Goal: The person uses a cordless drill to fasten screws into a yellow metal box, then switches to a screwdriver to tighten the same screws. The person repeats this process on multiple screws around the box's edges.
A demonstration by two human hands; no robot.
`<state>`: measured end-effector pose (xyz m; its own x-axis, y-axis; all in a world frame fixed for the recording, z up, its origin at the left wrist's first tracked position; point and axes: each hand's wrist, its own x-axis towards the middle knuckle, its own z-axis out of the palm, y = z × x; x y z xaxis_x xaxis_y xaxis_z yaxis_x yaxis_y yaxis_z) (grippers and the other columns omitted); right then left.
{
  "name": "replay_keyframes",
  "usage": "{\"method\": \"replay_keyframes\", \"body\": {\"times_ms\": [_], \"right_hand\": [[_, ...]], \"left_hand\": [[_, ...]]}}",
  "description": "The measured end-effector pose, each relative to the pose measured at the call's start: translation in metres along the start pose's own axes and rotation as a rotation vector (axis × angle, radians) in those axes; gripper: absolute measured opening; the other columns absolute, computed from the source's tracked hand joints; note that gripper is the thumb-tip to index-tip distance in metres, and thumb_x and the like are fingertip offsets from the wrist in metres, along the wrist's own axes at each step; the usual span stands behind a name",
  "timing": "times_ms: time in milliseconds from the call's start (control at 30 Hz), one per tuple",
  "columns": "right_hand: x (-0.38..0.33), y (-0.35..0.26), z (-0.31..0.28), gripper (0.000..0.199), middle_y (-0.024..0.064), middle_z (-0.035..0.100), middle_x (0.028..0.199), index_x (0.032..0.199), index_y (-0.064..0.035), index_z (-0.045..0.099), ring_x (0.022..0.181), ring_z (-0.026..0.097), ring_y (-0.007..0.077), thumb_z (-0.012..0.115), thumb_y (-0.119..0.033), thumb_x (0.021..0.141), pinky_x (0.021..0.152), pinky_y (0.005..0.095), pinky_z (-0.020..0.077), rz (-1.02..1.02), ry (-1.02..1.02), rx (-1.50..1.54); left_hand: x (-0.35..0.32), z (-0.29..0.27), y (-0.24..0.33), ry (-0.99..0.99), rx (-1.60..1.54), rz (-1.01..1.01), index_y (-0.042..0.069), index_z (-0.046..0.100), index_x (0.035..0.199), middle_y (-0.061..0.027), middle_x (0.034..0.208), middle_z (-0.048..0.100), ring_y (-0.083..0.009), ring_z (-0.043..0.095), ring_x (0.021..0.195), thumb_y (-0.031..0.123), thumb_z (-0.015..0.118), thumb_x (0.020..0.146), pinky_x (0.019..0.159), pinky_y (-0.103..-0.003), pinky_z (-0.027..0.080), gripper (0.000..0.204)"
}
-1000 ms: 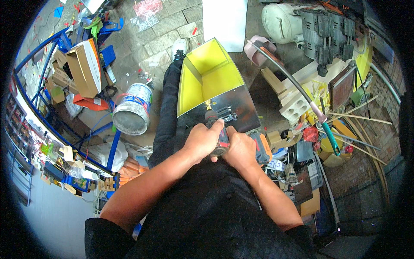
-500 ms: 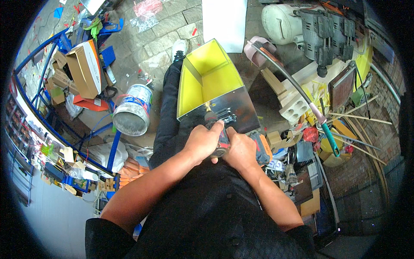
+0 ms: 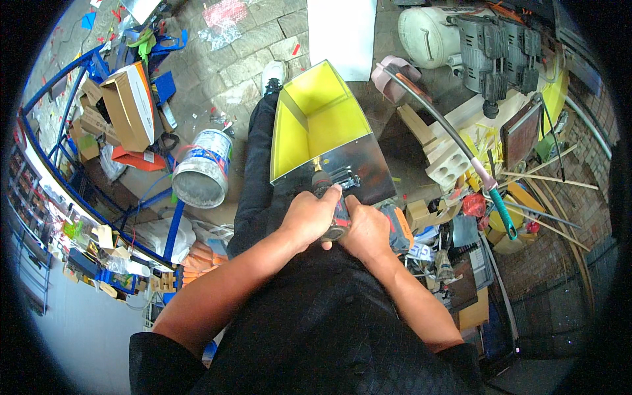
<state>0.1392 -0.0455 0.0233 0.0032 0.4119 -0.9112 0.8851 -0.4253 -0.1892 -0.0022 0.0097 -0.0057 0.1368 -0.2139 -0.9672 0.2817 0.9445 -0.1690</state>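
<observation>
A cordless drill (image 3: 340,214) is gripped by both of my hands in front of my body. My left hand (image 3: 309,216) is wrapped round the drill's body from the left, fingers closed. On the other side, my right hand (image 3: 367,228) is closed round the rear and handle. An orange and grey battery pack (image 3: 397,229) shows beside it. The gold-coloured bit (image 3: 317,163) meets the shiny metal face near the upper left edge of an open box (image 3: 372,161) with a yellow inside. A small metal fitting (image 3: 346,176) sits on that face, partly hidden by my hands.
A white bucket (image 3: 201,168) stands to the left, by a blue metal frame (image 3: 174,230) and cardboard boxes (image 3: 125,108). At the right are an air compressor (image 3: 431,36), a long-handled tool (image 3: 454,131), wood strips (image 3: 553,164) and clutter. A white sheet (image 3: 342,39) lies ahead.
Almost nothing differs. The box has tipped very slightly, while both hands and the drill keep the same place.
</observation>
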Motion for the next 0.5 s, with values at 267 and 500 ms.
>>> {"method": "replay_keyframes", "body": {"times_ms": [267, 500], "right_hand": [[0.0, -0.0002, 0.0001, 0.03, 0.0231, 0.074, 0.082, 0.099, -0.0048, 0.061, 0.079, 0.075, 0.043, 0.075, -0.027, 0.083, 0.07, 0.0542, 0.0589, -0.005, -0.007, 0.008], [-0.0003, 0.0006, 0.0035, 0.038, 0.0235, 0.073, 0.082, 0.097, -0.0054, 0.06, 0.081, 0.073, 0.0455, 0.08, -0.033, 0.079, 0.071, 0.0558, 0.0564, 0.031, -0.006, 0.028]], "left_hand": [[-0.0027, 0.0, 0.0018, -0.005, -0.001, 0.008, -0.011, 0.069, 0.077, -0.0191, 0.068, 0.069, -0.0289, 0.066, 0.045, 0.047, 0.058, 0.105, 0.037, -0.041, 0.053, 0.066], [-0.0063, -0.0021, 0.0037, -0.022, 0.03, 0.015, -0.011, 0.069, 0.076, -0.0188, 0.068, 0.069, -0.0288, 0.066, 0.045, 0.047, 0.059, 0.105, 0.038, -0.041, 0.053, 0.066]]}}
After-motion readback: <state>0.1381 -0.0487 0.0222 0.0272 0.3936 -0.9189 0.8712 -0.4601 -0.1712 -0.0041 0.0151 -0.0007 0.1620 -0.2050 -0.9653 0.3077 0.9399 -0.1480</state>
